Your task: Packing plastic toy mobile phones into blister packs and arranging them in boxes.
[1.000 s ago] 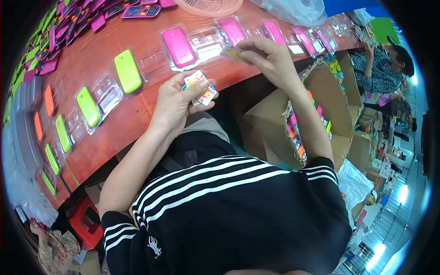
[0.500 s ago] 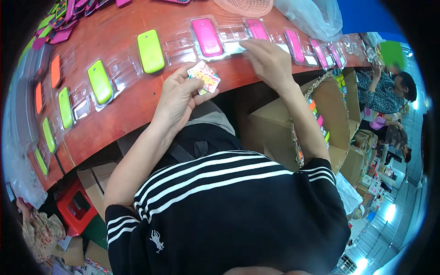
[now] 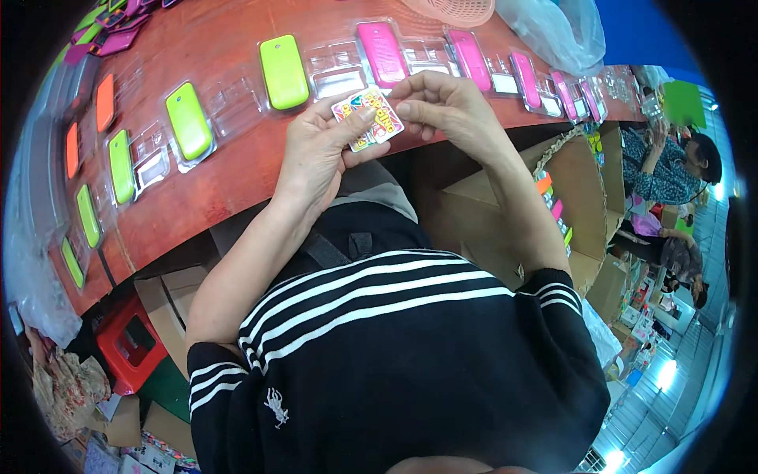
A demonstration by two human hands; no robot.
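My left hand (image 3: pixel 320 146) is closed on a small fanned stack of colourful printed cards (image 3: pixel 382 119), its thumb lying across their face. At the stack's right edge, the thumb and fingers of my right hand (image 3: pixel 452 110) are curled in a pinch against the cards. Just beyond the hands, a row of clear plastic blister trays runs along the table. A pink toy phone (image 3: pixel 382 54) and a lime-green toy phone (image 3: pixel 285 73) lie in the trays closest to my hands. Beside the pink one, a tray compartment holds a flat whitish piece (image 3: pixel 340 82).
More trays hold green phones (image 3: pixel 189 122), orange phones (image 3: pixel 105 103) and pink phones (image 3: pixel 468 60) along the red-brown table (image 3: pixel 213 186). A pink basket (image 3: pixel 452 9) and a plastic bag (image 3: pixel 553 35) stand at the back. Cardboard boxes (image 3: pixel 580 205) and a red stool (image 3: pixel 130 347) flank me; people sit at right.
My right hand has come back from over the trays to the cards' edge. The left hand still grips the cards, now turned flatter. The whole view has shifted slightly.
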